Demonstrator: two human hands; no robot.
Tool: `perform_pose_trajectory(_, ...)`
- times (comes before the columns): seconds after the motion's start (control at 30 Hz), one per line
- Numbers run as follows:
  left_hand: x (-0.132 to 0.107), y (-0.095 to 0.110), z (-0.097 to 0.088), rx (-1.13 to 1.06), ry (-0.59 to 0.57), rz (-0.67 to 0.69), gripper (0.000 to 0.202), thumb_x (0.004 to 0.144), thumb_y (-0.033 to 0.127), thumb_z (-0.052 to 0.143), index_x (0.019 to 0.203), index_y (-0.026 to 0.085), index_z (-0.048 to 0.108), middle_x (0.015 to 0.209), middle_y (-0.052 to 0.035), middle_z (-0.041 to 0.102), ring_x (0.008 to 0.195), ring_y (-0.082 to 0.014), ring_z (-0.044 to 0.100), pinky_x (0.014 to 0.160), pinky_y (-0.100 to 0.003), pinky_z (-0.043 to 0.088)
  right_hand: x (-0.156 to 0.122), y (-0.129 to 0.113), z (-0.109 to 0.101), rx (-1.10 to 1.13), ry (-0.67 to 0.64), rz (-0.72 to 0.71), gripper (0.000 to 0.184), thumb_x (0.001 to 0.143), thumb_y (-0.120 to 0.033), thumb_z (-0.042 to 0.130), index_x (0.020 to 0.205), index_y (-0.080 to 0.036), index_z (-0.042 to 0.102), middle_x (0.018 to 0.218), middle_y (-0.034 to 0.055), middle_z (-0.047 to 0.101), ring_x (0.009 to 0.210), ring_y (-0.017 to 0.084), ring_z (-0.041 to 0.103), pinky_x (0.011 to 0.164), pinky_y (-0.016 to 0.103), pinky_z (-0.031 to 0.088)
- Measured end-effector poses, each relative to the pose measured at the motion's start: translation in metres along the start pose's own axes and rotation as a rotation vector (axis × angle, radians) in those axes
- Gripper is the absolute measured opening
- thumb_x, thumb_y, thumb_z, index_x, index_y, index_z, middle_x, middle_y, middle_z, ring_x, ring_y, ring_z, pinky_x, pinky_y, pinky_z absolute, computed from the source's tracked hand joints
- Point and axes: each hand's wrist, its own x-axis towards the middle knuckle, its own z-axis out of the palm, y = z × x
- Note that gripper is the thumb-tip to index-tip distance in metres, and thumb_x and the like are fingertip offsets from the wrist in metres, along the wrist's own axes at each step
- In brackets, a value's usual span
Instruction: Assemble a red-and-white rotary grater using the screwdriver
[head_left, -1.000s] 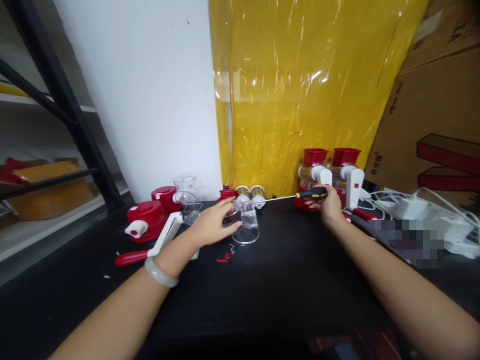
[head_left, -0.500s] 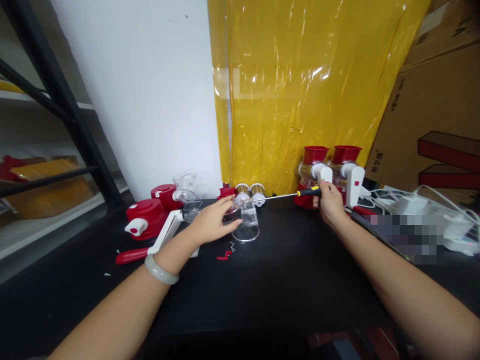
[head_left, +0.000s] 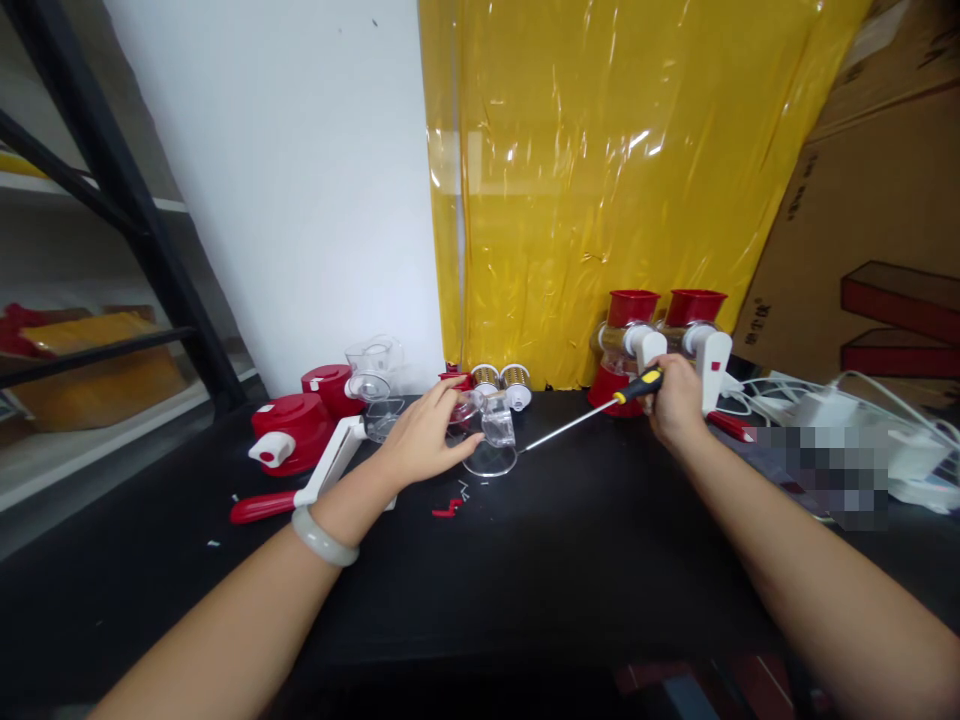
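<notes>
My left hand (head_left: pixel 421 440) curls around a clear plastic housing (head_left: pixel 491 435) that stands on the black table (head_left: pixel 540 560). A pale bangle sits on that wrist. My right hand (head_left: pixel 677 400) grips the yellow-and-black handle of a long screwdriver (head_left: pixel 592 412). Its metal shaft slants down to the left, and the tip is at the right side of the clear housing's base. A small red scrap (head_left: pixel 448 510) lies on the table just in front of my left hand.
Two assembled red-and-white crank grinders (head_left: pixel 664 345) stand behind my right hand. Red bases (head_left: pixel 292 430), a white crank with a red handle (head_left: pixel 300 490) and clear parts (head_left: pixel 373 365) lie at left. Metal drums (head_left: pixel 501 380) sit by the yellow sheet. White cables (head_left: pixel 840 410) lie at right.
My right hand has tilted the screwdriver from nearly level to slanting down, so its tip dropped to the clear housing's base. My left hand has stayed on the housing.
</notes>
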Motion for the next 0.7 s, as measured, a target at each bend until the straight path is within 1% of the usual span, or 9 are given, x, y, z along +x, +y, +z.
perform_pose_trajectory(0.07,0.000,0.001,0.001,0.017,0.048,0.021,0.044,0.086,0.046,0.064,0.117,0.017,0.050,0.143,-0.0188,0.050,0.130,-0.0358,0.053,0.104,-0.053,0.050,-0.010,0.001,0.006,-0.112,-0.060,0.002,0.018,0.082,-0.040,0.057,0.074,-0.024,0.053,0.043,-0.0085,0.044,0.029,0.009,0.038,0.027,0.022,0.026)
perform_pose_trajectory(0.13,0.000,0.003,0.003,0.026,0.114,0.044,0.048,0.084,0.042,0.067,0.121,0.016,0.048,0.144,-0.0203,0.048,0.134,-0.0363,0.048,0.106,-0.054,0.048,-0.017,0.001,0.011,-0.184,-0.124,-0.001,0.020,0.082,-0.043,0.058,0.075,-0.024,0.053,0.042,-0.0081,0.045,0.029,0.011,0.041,0.028,0.023,0.028)
perform_pose_trajectory(0.2,-0.001,0.006,0.003,0.022,0.168,0.072,0.051,0.083,0.038,0.068,0.124,0.016,0.046,0.142,-0.0207,0.048,0.133,-0.0361,0.048,0.105,-0.054,0.048,-0.021,0.002,0.012,-0.222,-0.162,-0.011,0.023,0.083,-0.046,0.058,0.076,-0.024,0.053,0.041,-0.0078,0.045,0.030,0.012,0.042,0.029,0.023,0.030)
perform_pose_trajectory(0.27,-0.002,0.009,0.004,0.010,0.191,0.107,0.050,0.083,0.034,0.068,0.125,0.017,0.046,0.140,-0.0196,0.049,0.131,-0.0352,0.050,0.104,-0.055,0.048,-0.023,0.003,0.013,-0.238,-0.182,-0.013,0.026,0.083,-0.049,0.058,0.078,-0.024,0.053,0.041,-0.0074,0.047,0.030,0.012,0.044,0.030,0.023,0.031)
perform_pose_trajectory(0.33,-0.002,0.012,0.005,-0.009,0.184,0.133,0.046,0.084,0.031,0.067,0.123,0.018,0.048,0.138,-0.0179,0.051,0.128,-0.0341,0.051,0.103,-0.054,0.048,-0.025,0.004,0.013,-0.244,-0.203,0.000,0.029,0.083,-0.051,0.059,0.078,-0.024,0.052,0.043,-0.0074,0.048,0.030,0.012,0.045,0.030,0.022,0.031)
perform_pose_trajectory(0.53,-0.002,0.015,0.006,-0.052,0.131,0.156,0.027,0.088,0.027,0.062,0.113,0.020,0.055,0.133,-0.0132,0.055,0.125,-0.0308,0.051,0.104,-0.051,0.046,-0.035,0.008,0.020,-0.218,-0.266,0.037,0.036,0.082,-0.057,0.061,0.078,-0.024,0.048,0.044,-0.0095,0.046,0.030,0.010,0.045,0.030,0.020,0.033)
perform_pose_trajectory(0.63,-0.002,0.016,0.006,-0.069,0.116,0.168,0.023,0.089,0.026,0.061,0.110,0.021,0.057,0.133,-0.0117,0.056,0.123,-0.0294,0.051,0.105,-0.050,0.044,-0.038,0.008,0.022,-0.198,-0.276,0.042,0.039,0.080,-0.060,0.063,0.078,-0.023,0.049,0.045,-0.0091,0.048,0.030,0.010,0.046,0.030,0.020,0.032)
perform_pose_trajectory(0.7,-0.002,0.016,0.005,-0.081,0.120,0.168,0.023,0.089,0.025,0.061,0.111,0.021,0.057,0.133,-0.0116,0.057,0.123,-0.0293,0.050,0.104,-0.050,0.044,-0.037,0.007,0.022,-0.176,-0.264,0.043,0.039,0.079,-0.059,0.064,0.077,-0.023,0.050,0.046,-0.0091,0.048,0.030,0.009,0.045,0.029,0.019,0.032)
